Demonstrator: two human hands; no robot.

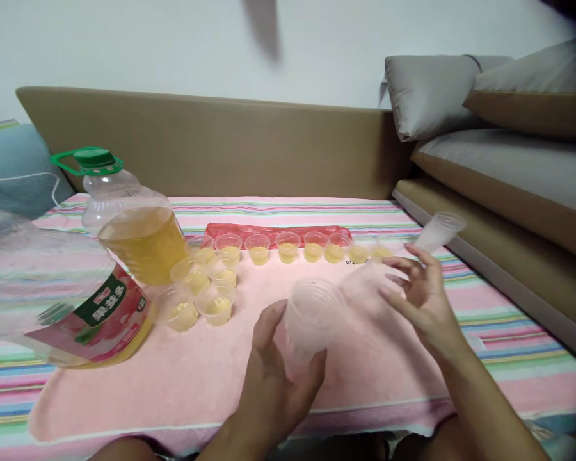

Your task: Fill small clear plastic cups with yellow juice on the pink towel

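Note:
My left hand [281, 378] grips a stack of clear plastic cups [314, 314], tilted above the pink towel. To its right, my right hand [422, 294] has its thumb and fingers around a clear plastic cup [365, 282], smeared by motion, beside the stack. Beyond them stands a row of cups with a little yellow liquid, among them one cup [288, 248] in the middle. More such cups, such as this one [216, 305], cluster at the left. Another stack of clear cups [440, 232] leans behind my right hand.
Two large juice bottles stand at the left: a nearer labelled bottle [100, 314] and a green-capped bottle [139, 237]. A red plastic bag [278, 232] lies behind the cup row. The pink towel [173, 384] covers a striped sheet [9, 397]. Grey-brown cushions [518, 166] pile up at the right.

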